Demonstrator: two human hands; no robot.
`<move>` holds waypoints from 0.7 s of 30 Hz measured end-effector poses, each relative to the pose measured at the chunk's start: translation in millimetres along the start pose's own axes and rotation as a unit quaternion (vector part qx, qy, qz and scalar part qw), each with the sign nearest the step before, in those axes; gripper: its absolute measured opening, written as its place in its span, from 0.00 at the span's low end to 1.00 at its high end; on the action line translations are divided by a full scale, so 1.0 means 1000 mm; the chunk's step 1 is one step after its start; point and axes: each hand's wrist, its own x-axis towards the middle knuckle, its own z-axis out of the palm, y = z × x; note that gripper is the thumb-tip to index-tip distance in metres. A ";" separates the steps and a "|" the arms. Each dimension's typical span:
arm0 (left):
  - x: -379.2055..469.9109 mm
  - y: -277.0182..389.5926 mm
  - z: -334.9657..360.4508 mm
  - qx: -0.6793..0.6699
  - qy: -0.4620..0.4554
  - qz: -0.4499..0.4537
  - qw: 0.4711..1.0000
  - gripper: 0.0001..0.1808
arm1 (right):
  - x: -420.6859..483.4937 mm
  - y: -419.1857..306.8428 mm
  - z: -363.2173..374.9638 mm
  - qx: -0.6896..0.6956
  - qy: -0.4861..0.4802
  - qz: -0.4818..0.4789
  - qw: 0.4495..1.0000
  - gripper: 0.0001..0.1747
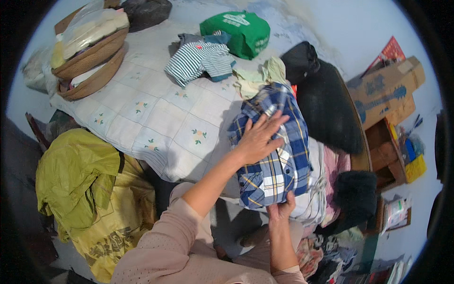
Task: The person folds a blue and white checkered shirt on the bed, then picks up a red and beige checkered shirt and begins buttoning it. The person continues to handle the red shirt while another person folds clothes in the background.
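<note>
A folded blue, white and yellow plaid shirt (298,142) lies at the near right of the bed. My left hand (262,138) rests spread on top of it, palm down, near the collar. At the shirt's near edge my right hand (282,207) grips the folded fabric, thumb on top and fingers hidden beneath. Beyond the collar lies a crumpled pale yellow-green cloth (264,76). Under and beside the shirt shows a folded white cloth (315,181).
The bed's checked, flowered sheet (170,117) carries a striped shirt (198,60), a green bag (237,33) and brown baskets (92,53). A yellow woven sack (117,220) stands at left. At right are a black padded headboard (326,103), a cardboard box (386,92) and a wooden shelf (386,152).
</note>
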 end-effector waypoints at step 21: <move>0.036 -0.131 0.037 -0.019 0.026 -0.312 0.950 0.33 | 0.027 -0.030 0.060 -0.869 -0.092 -0.371 0.315 0.32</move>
